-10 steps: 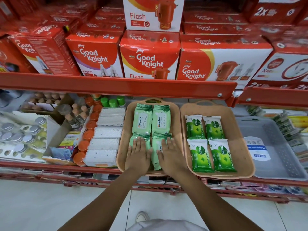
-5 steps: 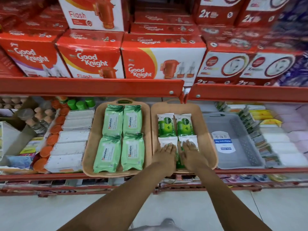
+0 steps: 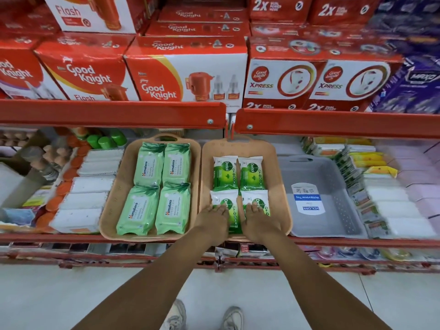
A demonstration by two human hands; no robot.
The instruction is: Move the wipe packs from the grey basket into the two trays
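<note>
On the far left of the lower shelf stand white flat packets stacked in a column [image 3: 88, 198], with a line of orange round caps [image 3: 59, 189] along their left edge and three green bottle caps [image 3: 104, 140] behind them. Just to their right sits the left tan plastic tray [image 3: 114, 194], holding four pale green Himalaya wipe packs [image 3: 156, 186] laid flat in a two-by-two block, each touching its neighbour. Beside it, rims almost touching, is the right tan plastic tray [image 3: 279, 186], with four dark green and white Dettol wipe packs [image 3: 238, 173] in two rows; the back pair lies clear, the front pair is partly covered by the hands. The left hand [image 3: 213, 216] lies palm down on the front left Dettol pack, fingers stretched flat and close together, pressing on it and gripping nothing. The right hand [image 3: 256, 219] rests the same way on the front right pack, fingers flat on the wrapper; whether the thumbs hook the near edges I cannot tell, since the wrists hide them. Both bare forearms reach up from the bottom of the view. To the right of the trays is the grey perforated plastic basket [image 3: 342, 210], with only a white and blue label [image 3: 307, 198] on its floor. Further right lie rows of small sachets [image 3: 352, 177] and white packets, blurred. Above, the red metal shelf rail [image 3: 112, 113] carries red and white Good Knight boxes [image 3: 185, 75].
</note>
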